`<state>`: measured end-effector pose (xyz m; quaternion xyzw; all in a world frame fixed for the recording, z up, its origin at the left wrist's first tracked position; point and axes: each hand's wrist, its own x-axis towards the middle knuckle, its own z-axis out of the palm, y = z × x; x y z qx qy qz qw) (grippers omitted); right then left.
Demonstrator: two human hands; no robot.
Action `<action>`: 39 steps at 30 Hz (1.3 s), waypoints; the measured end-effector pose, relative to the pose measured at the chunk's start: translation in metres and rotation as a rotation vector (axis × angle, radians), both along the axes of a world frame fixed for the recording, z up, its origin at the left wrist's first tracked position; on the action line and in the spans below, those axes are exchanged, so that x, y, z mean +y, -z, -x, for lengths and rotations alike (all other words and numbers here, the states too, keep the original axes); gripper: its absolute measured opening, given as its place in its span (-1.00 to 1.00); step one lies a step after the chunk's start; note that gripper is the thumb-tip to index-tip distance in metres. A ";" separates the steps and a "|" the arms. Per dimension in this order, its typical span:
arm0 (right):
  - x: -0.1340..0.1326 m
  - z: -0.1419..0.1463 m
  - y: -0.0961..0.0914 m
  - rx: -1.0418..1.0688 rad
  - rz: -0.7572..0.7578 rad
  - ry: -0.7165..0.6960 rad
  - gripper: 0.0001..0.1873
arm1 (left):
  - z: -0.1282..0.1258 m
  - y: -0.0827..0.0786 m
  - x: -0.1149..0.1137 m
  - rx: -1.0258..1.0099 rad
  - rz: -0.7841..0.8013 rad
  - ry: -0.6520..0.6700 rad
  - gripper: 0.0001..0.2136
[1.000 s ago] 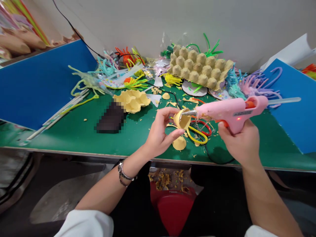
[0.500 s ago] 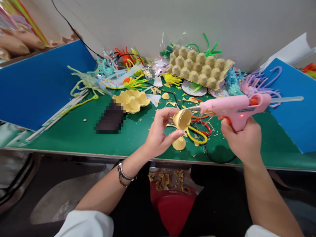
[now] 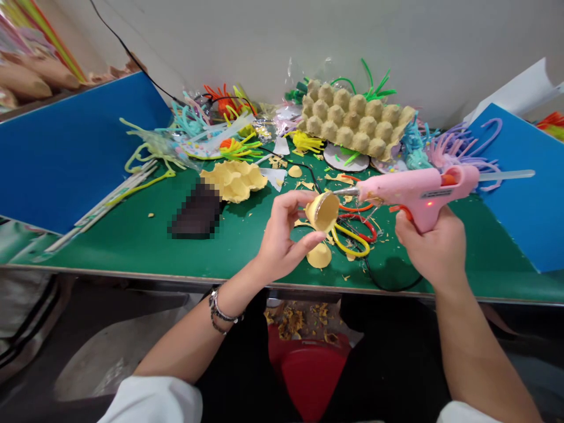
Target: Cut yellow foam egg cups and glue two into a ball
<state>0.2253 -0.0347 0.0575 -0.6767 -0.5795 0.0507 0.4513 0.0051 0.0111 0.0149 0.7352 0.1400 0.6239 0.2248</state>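
Note:
My left hand (image 3: 284, 235) pinches a small yellow egg-carton cup (image 3: 323, 211) between thumb and fingers, its open mouth turned to the right. My right hand (image 3: 434, 247) grips a pink hot glue gun (image 3: 412, 191) with a lit red lamp and a clear glue stick at its back. The metal nozzle touches the cup's upper rim. A second yellow cup (image 3: 319, 255) lies upside down on the green table (image 3: 132, 241) just below the held one. Yellow and red scissors (image 3: 356, 232) lie between my hands.
An egg tray (image 3: 355, 120) leans at the back. A cut yellow carton piece (image 3: 235, 179) lies by a blurred dark object (image 3: 197, 210). Pipe cleaners (image 3: 211, 132), glue sticks (image 3: 106, 202), blue boards (image 3: 66, 147) and scraps surround them. A red bin (image 3: 308, 367) stands below.
The glue gun has drawn back slightly to the right and its nozzle has risen from inside the cup to the upper rim. My left hand has tilted the cup a little.

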 end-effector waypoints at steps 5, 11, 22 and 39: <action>0.000 0.000 0.000 0.008 0.008 -0.005 -0.81 | 0.001 0.000 0.001 -0.003 0.003 -0.008 -0.63; 0.003 -0.002 0.003 -0.008 0.014 -0.004 -0.81 | 0.002 0.000 0.002 -0.016 -0.003 -0.028 -0.63; 0.002 -0.005 0.004 -0.018 0.035 0.024 -0.80 | 0.001 -0.002 0.002 -0.058 -0.009 0.021 -0.63; 0.002 0.000 0.003 0.009 -0.019 -0.018 -0.74 | 0.004 -0.004 0.003 -0.042 -0.028 -0.030 -0.65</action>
